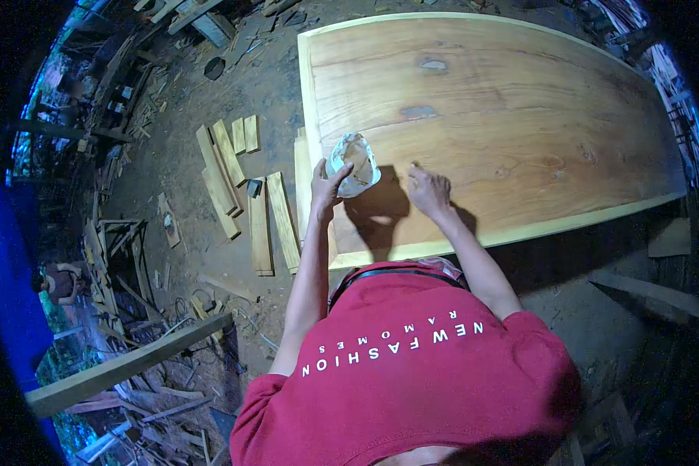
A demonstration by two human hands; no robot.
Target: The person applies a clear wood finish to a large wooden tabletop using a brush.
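A large wooden slab (505,116) with pale edges lies flat in front of me. My left hand (325,190) holds a crumpled clear plastic bag (352,163) over the slab's near left corner. My right hand (429,190) rests on the slab surface just right of the bag, with the fingers bent and pressed to the wood. Whether something small is under those fingers cannot be seen. My red shirt fills the lower middle of the view.
Several short planks (245,190) lie on the dirt ground left of the slab. A long beam (124,365) runs across the lower left among scrap wood. More offcuts lie at the top left, and boards lean at the right.
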